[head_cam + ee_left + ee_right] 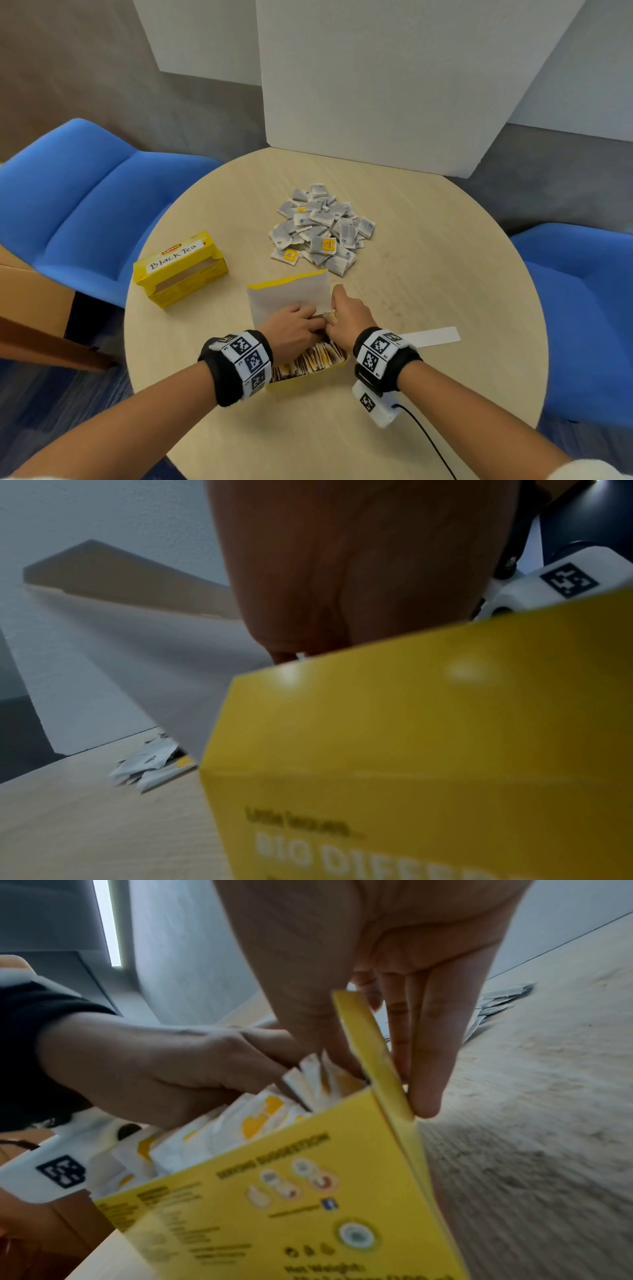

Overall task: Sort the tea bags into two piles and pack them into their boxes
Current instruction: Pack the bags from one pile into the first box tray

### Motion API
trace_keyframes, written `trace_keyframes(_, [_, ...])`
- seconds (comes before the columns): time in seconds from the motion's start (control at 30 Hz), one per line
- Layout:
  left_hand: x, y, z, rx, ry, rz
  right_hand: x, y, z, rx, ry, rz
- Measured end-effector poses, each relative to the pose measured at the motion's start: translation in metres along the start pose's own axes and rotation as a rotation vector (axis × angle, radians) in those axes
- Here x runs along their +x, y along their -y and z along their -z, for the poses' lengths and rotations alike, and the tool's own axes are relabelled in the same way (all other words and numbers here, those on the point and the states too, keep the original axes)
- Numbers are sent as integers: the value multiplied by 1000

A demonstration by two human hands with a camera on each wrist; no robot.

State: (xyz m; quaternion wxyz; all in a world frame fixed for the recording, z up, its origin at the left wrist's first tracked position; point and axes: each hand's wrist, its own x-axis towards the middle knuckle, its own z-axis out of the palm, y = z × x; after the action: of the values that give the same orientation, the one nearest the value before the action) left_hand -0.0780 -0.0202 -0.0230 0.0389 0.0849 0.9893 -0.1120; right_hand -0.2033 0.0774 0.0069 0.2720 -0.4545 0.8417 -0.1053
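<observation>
Tea bags (310, 359) in open yellow box (308, 1191), both hands' (294, 325) grip unclear, grey pile (322, 228) beyond.

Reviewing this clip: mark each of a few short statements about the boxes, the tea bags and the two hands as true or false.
1. The Black Tea box stands left of the hands, untouched. True.
2. Both hands work at the open box nearest the person. True.
3. The pile of grey tea bags lies inside a box. False: it lies loose on the table.
4. The open box is empty. False: white-and-yellow tea bags fill it.
5. The left hand rests on a blue chair. False: it reaches into the open box beside the right hand.
</observation>
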Motion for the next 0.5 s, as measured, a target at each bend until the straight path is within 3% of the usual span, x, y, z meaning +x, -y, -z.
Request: trace_keyframes(0.5, [16,-9,22,40,242,126,0,0,-2,17,6,3])
